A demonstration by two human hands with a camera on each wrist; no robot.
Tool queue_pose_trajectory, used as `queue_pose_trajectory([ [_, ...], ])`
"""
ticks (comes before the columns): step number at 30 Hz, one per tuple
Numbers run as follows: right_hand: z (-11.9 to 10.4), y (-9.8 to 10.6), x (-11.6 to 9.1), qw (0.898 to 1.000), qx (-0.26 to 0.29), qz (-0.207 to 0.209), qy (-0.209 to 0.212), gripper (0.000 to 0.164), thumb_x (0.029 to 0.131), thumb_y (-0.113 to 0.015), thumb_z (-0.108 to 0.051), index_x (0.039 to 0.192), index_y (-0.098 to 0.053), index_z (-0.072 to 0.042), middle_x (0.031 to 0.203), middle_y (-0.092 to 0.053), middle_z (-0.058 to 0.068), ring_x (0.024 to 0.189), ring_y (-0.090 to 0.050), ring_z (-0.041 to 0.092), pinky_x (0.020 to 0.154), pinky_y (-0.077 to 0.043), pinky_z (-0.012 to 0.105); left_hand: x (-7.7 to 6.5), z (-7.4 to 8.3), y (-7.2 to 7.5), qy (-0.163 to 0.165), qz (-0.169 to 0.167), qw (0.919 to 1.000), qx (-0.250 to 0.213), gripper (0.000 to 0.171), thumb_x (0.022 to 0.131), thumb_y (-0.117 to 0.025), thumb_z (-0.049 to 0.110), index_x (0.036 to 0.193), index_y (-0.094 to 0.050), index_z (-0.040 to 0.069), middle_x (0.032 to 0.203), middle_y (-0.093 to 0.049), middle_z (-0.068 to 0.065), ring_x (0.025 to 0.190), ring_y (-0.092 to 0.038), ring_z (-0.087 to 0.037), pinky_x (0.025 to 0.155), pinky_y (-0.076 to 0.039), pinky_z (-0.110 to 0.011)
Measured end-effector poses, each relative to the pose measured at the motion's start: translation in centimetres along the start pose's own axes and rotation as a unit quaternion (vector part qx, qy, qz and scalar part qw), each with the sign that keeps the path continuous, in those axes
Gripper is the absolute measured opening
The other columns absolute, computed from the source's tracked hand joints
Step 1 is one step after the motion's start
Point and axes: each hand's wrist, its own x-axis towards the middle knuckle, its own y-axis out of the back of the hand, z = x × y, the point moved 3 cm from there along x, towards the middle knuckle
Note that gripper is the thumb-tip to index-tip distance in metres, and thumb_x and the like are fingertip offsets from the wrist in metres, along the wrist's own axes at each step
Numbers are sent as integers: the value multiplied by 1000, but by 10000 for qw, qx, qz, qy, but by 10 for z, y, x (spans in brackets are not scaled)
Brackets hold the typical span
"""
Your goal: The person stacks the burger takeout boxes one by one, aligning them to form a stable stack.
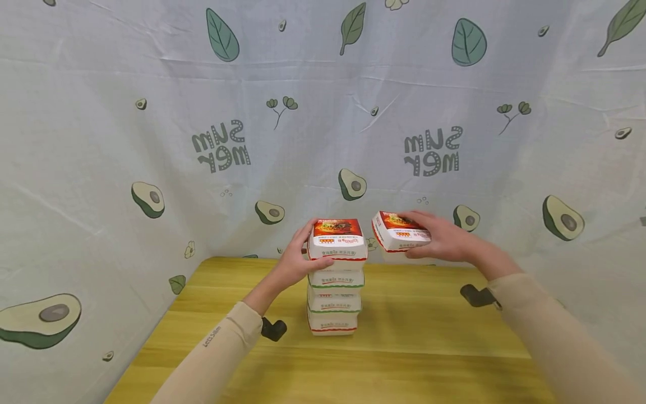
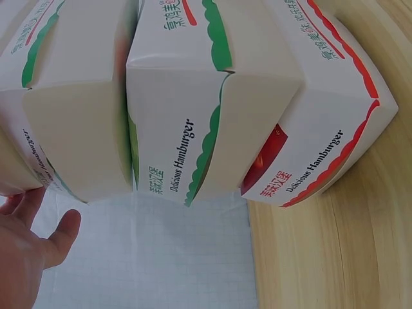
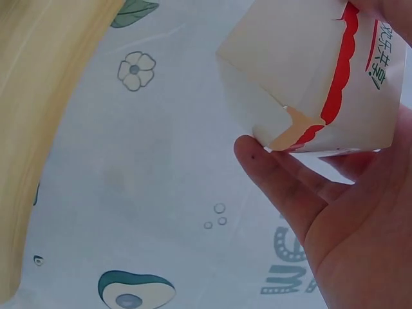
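Note:
In the head view, white paper hamburger boxes with red or green trim form a stack. My left hand [image 1: 300, 255] holds the red-trimmed top box [image 1: 337, 240] from its left side, thumb across the lower front. Beneath it are green-trimmed boxes [image 1: 335, 303] and a red-trimmed bottom box [image 1: 333, 324]. The left wrist view shows the stack's printed sides, with the left fingers [image 2: 27, 205] at a box's edge. To the right of the stack, my right hand [image 1: 444, 238] grips another red-trimmed box [image 1: 396, 238], raised and tilted. Its lower edge rests against the fingers in the right wrist view.
The stack stands on a yellow wood-grain table [image 1: 429, 331]. Close behind it hangs a pale curtain [image 1: 313, 140] printed with avocados and leaves, which also runs along the left side. Dark wrist mounts [image 1: 274, 330] show beside the sleeves.

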Motion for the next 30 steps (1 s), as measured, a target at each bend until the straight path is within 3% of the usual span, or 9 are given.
queue_pose_trajectory([
  [11,-11,17,6,9998,-96,62,139,90,85,-76,-50,157,-32,-21,154,-40,12,123,-46,32,93,-44,52,0,-1,-1,-6,3,10000,-52,97,84,-81,37,160,-20,37,154,-32,-4,129,-43,-28,97,-50,-47],
  [23,-25,30,15,9997,-54,168,183,88,86,-76,-47,158,-31,-26,156,-38,8,121,-47,30,92,-43,51,2,1,2,-22,-21,10000,-83,97,83,-82,38,159,-20,41,154,-31,-3,128,-42,-27,96,-50,-46],
  [30,-33,35,20,9993,-73,114,360,87,87,-74,-47,158,-31,-23,155,-38,11,121,-48,31,93,-43,51,1,0,1,56,-24,9999,-102,97,84,-82,38,159,-20,42,155,-30,-3,129,-42,-28,98,-49,-47],
])
